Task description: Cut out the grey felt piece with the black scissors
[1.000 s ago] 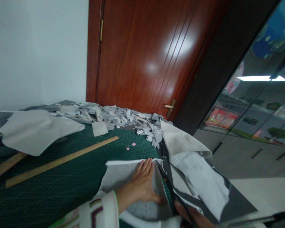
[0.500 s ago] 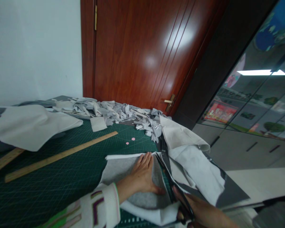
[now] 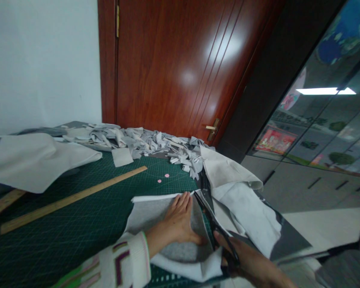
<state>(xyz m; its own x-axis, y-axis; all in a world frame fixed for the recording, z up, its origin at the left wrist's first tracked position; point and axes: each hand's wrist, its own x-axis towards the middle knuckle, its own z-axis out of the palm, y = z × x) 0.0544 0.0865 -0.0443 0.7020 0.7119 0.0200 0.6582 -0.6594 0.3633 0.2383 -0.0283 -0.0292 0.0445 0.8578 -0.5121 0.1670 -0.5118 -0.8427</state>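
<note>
Head cam: left hand (image 3: pixel 178 224) flat, fingers spread, pinning grey felt piece (image 3: pixel 150 212) on green cutting mat (image 3: pixel 78 224); right hand (image 3: pixel 252 266) closed round black scissors (image 3: pixel 214 224) — blades at felt's right edge, prob. mid-cut; wooden ruler (image 3: pixel 72 198) well apart, scrap pile (image 3: pixel 156 146) behind.

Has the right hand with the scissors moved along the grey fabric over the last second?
Yes. The right hand with the scissors has advanced up the grey fabric toward the left hand pressing it flat.
</note>
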